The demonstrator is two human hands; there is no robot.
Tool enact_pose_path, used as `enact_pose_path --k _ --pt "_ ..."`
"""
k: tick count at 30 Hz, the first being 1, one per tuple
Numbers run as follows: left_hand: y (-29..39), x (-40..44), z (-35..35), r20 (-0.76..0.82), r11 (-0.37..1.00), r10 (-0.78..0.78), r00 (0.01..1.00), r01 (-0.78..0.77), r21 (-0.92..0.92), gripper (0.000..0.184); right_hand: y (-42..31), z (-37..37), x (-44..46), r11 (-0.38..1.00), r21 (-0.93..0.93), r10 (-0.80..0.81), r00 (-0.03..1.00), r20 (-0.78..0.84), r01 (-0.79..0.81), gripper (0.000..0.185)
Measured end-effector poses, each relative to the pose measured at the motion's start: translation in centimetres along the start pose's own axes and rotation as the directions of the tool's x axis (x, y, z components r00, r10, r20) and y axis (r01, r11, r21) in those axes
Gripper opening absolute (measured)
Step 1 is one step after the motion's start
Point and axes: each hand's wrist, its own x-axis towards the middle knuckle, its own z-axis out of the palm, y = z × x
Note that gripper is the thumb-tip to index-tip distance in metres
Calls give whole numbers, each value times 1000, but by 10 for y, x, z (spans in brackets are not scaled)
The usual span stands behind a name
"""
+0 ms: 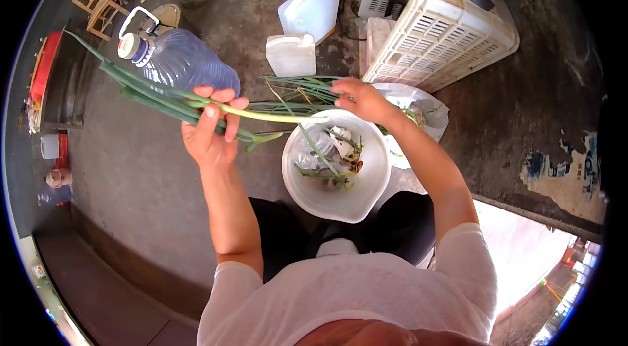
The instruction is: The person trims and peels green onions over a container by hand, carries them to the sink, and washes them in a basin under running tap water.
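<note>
Head view: a round white plastic basin with a pouring lip (356,208) stands on the grey concrete floor (150,182) just in front of the seated person, and everything else lies around it. Left of the basin, the person's left hand (210,140), palm turned up, has its fingers curled around a long green onion with a pale yellow-green stem (261,115). Its dark leaves trail away from the basin on the left, while its white end reaches over the basin's far rim. Just beyond the right part of that rim is the right hand (369,102), its fingers bent and close together near the stem's white end; whether they grip anything cannot be told. Inside the basin lie crumpled clear plastic (307,147) and green and brown onion scraps (340,179). Beyond the basin, a loose heap of thin green onions (307,92) rests on the floor, and to its right is a whitish plastic bag (433,113). Farther left and beyond the basin stands a large clear bluish water bottle (193,61); two translucent white jugs (307,12) are straight beyond, and a cream slotted plastic crate (445,32) is beyond to the right.
</note>
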Motion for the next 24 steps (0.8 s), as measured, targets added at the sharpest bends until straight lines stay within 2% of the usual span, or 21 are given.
enact_pose_path --k 2,4,6,8,10,12,13,14,16,20,22,23,24 --pt "3 -4 -1 -81 996 -10 997 17 84 23 9 -1 37 981 -166 -95 995 18 97 32" --pt "10 -10 0 -115 990 6 993 9 137 23 24 11 77 965 -237 -118 993 -25 108 33" --pt "19 -16 1 -264 979 19 964 36 202 24 32 25 120 945 -301 -153 986 -72 125 34" --pt "27 -25 3 -294 976 42 955 23 214 24 37 38 159 876 -476 -133 988 -78 80 39" --pt "36 -33 2 -303 954 43 952 51 295 24 45 55 190 864 -499 -130 986 -105 61 37" --pt "40 -38 2 -322 950 71 944 34 309 24 42 62 206 789 -608 24 994 -110 -86 33" --pt "42 -40 2 -345 950 90 934 23 312 24 52 67 215 791 -596 79 989 -126 -139 24" --pt "42 -40 1 -342 949 91 935 22 314 24 58 66 221 792 -595 77 989 -128 -138 24" --pt "44 -41 -1 -363 948 83 928 38 315 24 58 60 222 657 -745 142 989 -32 -118 20" --pt "41 -34 -9 -399 953 52 916 74 294 24 66 26 194 702 -701 147 989 -30 -126 19" --pt "36 -30 -10 -403 955 40 914 83 284 24 89 3 180 861 -466 135 976 -173 -202 26" --pt "34 -28 -11 -407 955 30 913 94 282 24 100 -3 172 910 -328 154 942 -297 -252 30" --pt "31 -26 -11 -409 955 20 912 105 279 24 99 -12 166 907 -330 161 940 -301 -261 30"
